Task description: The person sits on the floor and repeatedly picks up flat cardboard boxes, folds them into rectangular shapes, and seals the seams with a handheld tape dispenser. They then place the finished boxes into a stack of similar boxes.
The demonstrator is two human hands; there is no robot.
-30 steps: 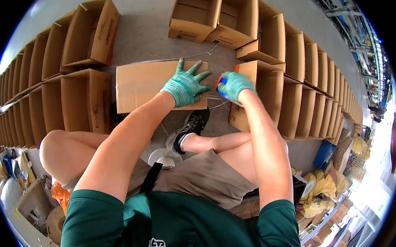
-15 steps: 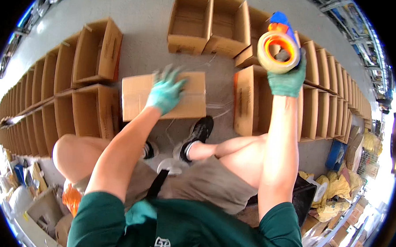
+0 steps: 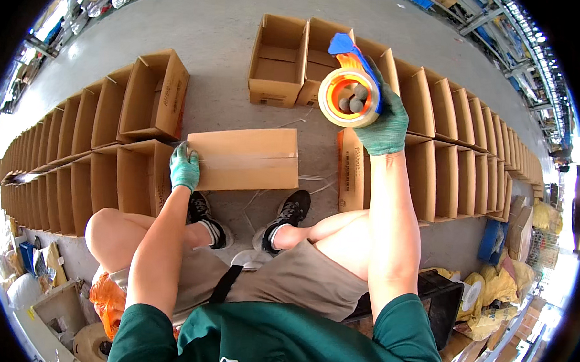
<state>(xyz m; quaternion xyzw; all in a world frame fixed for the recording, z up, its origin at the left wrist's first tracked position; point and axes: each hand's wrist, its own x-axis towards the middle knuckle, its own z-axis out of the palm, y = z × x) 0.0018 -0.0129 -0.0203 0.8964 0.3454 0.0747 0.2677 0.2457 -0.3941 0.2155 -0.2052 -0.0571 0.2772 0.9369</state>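
On the floor in front of my feet sits a cardboard box (image 3: pixel 252 155), flaps folded down and a seam running across its top. My left hand (image 3: pixel 185 168), in a green glove, is closed on the box's left end, fingers bent at the edge. My right hand (image 3: pixel 384 120), gloved too, is raised at the right and grips a blue and orange tape dispenser (image 3: pixel 349 98). Its roll of clear tape faces me, and grey glove fingertips show through the core. The dispenser is held above the box, apart from it.
Rows of open cardboard boxes (image 3: pixel 152 100) stretch away on the left, and more open boxes (image 3: pixel 279 57) stand ahead and to the right. Loose clear strips (image 3: pixel 313 178) lie on the floor. A black crate (image 3: pixel 443 294) stands beside me at the right.
My left hand has slid from the top of the box to its left end. My right hand has brought the tape dispenser leftward and slightly down, nearer the box.
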